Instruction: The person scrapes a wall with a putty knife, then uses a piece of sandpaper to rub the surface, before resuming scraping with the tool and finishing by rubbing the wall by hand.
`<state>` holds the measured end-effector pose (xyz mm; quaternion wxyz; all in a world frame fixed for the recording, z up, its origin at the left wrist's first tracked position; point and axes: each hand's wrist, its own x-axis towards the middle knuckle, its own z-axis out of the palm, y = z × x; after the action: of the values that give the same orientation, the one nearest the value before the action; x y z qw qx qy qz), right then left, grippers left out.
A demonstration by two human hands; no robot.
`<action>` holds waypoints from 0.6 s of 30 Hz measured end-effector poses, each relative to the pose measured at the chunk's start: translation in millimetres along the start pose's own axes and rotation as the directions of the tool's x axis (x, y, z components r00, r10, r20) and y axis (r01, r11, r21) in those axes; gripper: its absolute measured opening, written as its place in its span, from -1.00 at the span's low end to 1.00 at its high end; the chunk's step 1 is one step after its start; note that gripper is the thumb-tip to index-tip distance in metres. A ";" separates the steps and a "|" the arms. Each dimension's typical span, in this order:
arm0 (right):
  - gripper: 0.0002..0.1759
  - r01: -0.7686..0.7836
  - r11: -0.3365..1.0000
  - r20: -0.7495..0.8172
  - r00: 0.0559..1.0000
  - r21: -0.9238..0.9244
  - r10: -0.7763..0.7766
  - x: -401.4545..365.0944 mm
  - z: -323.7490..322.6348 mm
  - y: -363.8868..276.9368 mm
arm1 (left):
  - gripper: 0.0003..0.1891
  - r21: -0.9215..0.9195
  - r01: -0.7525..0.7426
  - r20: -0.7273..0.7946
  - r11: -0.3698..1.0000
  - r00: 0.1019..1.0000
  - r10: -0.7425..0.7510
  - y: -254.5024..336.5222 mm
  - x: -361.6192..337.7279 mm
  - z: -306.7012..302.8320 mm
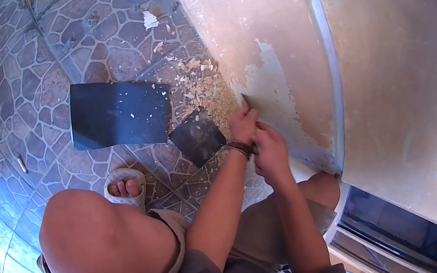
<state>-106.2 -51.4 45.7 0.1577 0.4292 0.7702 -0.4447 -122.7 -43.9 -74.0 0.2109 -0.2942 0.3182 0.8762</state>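
Both my hands are together low against the wall (pixel 304 65), closed around a scraper (pixel 245 99). Only its dark pointed blade tip shows, touching the wall's lower edge; the handle is hidden in my fingers. My left hand (pixel 243 125), with a dark bracelet at the wrist, grips nearer the blade. Just behind it, my right hand (pixel 271 154) is wrapped around the rear part. Beside the blade, a grey patch (pixel 272 79) of wall is stripped of its beige coating. Loose paint flakes (pixel 201 79) lie along the wall's foot.
A large dark sheet (pixel 118 115) and a smaller dark square (pixel 198 138) lie on the stone-patterned floor (pixel 13 100), dotted with flakes. My sandalled foot (pixel 125 188) is near them. A pale vertical strip (pixel 325 45) divides the wall. A dark glazed frame (pixel 392 223) stands at lower right.
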 end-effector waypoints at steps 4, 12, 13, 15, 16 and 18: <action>-0.47 0.114 0.982 -0.042 0.992 -0.152 -0.122 17.8 7.2 35.4 | -0.68 0.045 0.072 -0.012 0.996 0.997 -0.071 -7.1 8.9 -14.1; -0.48 0.316 0.891 -0.104 0.925 -0.325 -0.366 23.8 11.9 61.1 | -0.59 0.042 0.100 0.129 0.994 0.986 -0.105 -8.0 5.6 -26.2; -0.49 0.254 0.933 -0.100 0.953 -0.253 -0.286 20.1 6.9 53.5 | -0.58 0.101 0.062 0.064 0.993 0.996 -0.069 -12.1 2.3 -19.0; -0.50 -0.057 0.997 0.001 0.998 0.052 0.057 -7.0 -7.4 2.7 | -0.55 0.218 0.005 -0.076 0.976 0.997 0.011 -23.8 -9.8 0.9; -0.50 -0.044 0.998 0.013 0.999 0.035 0.043 -3.9 -6.2 6.8 | -0.54 0.188 0.042 -0.078 0.981 0.997 -0.028 -23.0 -9.9 -1.8; -0.50 -0.005 1.000 0.036 0.999 0.008 0.005 7.7 -2.6 15.8 | -0.52 0.130 0.104 -0.071 0.986 0.993 -0.095 -18.7 -2.2 -6.6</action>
<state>-97.7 -41.5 33.6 0.1712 0.4238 0.7642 -0.4551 -108.2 -35.5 -84.8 0.2634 -0.3228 0.3677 0.8314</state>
